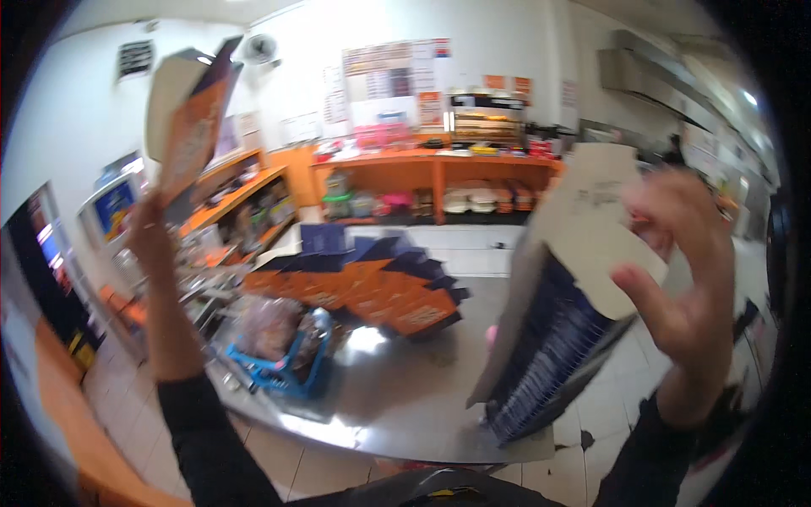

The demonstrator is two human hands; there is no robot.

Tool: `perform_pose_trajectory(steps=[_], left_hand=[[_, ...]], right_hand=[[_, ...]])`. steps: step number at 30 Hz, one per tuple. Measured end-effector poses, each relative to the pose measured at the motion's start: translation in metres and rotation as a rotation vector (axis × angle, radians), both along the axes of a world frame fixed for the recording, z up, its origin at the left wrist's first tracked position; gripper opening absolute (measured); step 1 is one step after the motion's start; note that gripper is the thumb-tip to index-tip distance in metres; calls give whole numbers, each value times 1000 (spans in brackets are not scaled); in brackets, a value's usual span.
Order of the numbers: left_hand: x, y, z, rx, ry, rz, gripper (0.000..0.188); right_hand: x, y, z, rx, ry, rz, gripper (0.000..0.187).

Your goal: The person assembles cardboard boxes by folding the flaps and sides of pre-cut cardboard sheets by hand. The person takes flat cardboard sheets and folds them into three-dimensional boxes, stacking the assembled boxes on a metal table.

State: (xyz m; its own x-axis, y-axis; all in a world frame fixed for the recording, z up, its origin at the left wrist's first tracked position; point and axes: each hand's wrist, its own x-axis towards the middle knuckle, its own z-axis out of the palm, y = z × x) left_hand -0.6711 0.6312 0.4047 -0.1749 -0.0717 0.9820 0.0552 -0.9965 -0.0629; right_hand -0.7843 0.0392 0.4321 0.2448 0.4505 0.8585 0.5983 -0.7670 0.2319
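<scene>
Raised high on the left, my left hand [150, 235] is closed on the lower end of a folded cardboard carton [194, 139], orange and dark blue with a cream inner side. My right hand [688, 270] is blurred, its fingers curved and the thumb spread apart from them. It hovers at the cream flap of a stack of flat cardboard cartons [545, 355] with dark blue printed sides, which stands at the table's right end. Several orange and blue folded cartons [380, 291] lie overlapping in a row on the metal table [405, 389].
A blue plastic basket [274, 380] holding a clear plastic bag [269, 325] sits at the table's near left. Across the room runs an orange counter [438, 190] with shelves of containers. An orange shelf unit [241, 198] stands at the left wall.
</scene>
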Motion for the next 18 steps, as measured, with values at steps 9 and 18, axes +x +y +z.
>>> perform_pose_trajectory(steps=[9, 18], left_hand=[[-9, -174, 43, 37, 405, -1156, 16], [-16, -240, 77, -464, 747, -1678, 24]], right_hand=[[42, 6, 79, -35, -7, 460, 85], [22, -8, 84, -79, 1056, 620, 61]])
